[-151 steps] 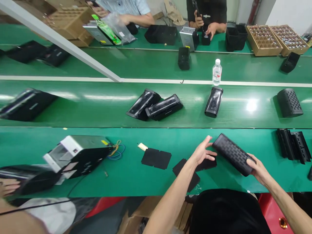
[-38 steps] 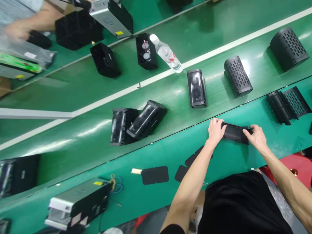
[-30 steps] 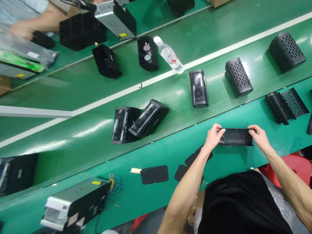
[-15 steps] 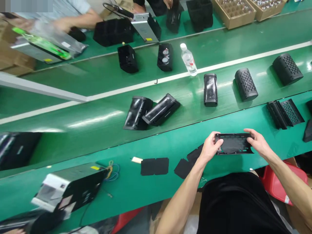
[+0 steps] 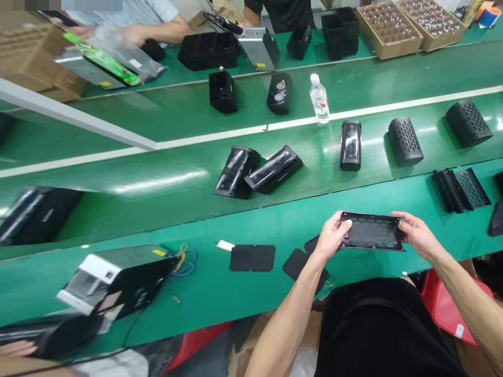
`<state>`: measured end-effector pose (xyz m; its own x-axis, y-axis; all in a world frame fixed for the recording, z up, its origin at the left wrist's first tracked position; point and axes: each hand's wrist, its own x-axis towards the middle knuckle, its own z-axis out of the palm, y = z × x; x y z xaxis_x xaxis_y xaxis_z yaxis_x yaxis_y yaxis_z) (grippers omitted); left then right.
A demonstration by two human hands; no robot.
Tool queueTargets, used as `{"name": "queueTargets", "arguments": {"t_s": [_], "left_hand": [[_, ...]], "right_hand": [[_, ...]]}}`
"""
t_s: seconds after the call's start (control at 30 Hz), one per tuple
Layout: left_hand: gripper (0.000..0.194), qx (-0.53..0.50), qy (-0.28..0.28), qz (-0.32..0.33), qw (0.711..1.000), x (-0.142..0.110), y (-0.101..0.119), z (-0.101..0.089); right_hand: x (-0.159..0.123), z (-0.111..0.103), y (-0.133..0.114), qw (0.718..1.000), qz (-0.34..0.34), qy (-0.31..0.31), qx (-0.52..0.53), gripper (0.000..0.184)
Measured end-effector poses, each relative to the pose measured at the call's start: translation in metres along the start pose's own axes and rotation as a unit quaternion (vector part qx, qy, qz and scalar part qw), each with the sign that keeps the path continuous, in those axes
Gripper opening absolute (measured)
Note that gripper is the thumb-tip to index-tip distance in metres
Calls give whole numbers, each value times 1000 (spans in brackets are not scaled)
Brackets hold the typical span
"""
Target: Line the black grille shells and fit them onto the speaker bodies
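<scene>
Between my hands I hold a black plastic housing panel (image 5: 371, 230), a shallow shell with rows of slots and its hollow side facing me. My left hand (image 5: 332, 234) grips its left end, thumb over the edge. Around the right end my right hand (image 5: 418, 234) is closed, with thumb and fingers at the corner. Just left of my left forearm lie some loose black sheets (image 5: 295, 263), partly covered by the arm. Farther left a flat black sheet (image 5: 252, 258) rests on the green table (image 5: 208, 293).
Beyond the table edge, a green belt carries black speaker-like units (image 5: 273, 168), perforated housings (image 5: 406, 141) and a water bottle (image 5: 319, 98). Slotted panels (image 5: 460, 189) lie at right. A grey machine (image 5: 118, 280) with cables stands at left. Co-workers' arms (image 5: 165, 31) show across the belt.
The view has shifted, so the belt items appear farther right. The panel is still in both hands and is tipped slightly, showing more of its inner face.
</scene>
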<state>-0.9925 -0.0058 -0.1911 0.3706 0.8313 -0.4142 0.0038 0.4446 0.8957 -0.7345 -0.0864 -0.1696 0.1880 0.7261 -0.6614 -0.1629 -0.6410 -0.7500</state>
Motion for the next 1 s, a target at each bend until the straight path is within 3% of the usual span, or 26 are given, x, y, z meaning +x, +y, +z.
{"name": "queueTargets", "arguments": {"t_s": [0.1, 0.2, 0.37, 0.53, 0.63, 0.73, 0.8, 1.0], "left_hand": [[45, 1, -11, -21, 1000, 0, 1, -2], [45, 12, -27, -22, 999, 1, 2, -3], [48, -8, -9, -31, 999, 0, 1, -4], [49, -4, 4, -37, 999, -2, 2, -8], [45, 41, -3, -18, 999, -5, 4, -9], [40, 81, 1, 9, 997, -8, 7, -8], [37, 92, 11, 21, 995, -11, 8, -6], [36, 90, 23, 12, 996, -16, 10, -1]], "right_hand": [[-2, 0, 0, 1000, -6, 3, -26, 72], [3, 5, 5, 998, -23, 35, -57, 69], [5, 8, 10, 1000, -5, 9, 9, 58], [-2, 3, 9, 997, 12, -23, 73, 70], [2, 4, 13, 1000, -11, 28, 6, 69], [8, 5, 19, 993, -40, 69, -90, 49], [11, 4, 21, 989, -43, 69, -125, 38], [15, -9, 12, 973, -47, 69, -217, 34]]}}
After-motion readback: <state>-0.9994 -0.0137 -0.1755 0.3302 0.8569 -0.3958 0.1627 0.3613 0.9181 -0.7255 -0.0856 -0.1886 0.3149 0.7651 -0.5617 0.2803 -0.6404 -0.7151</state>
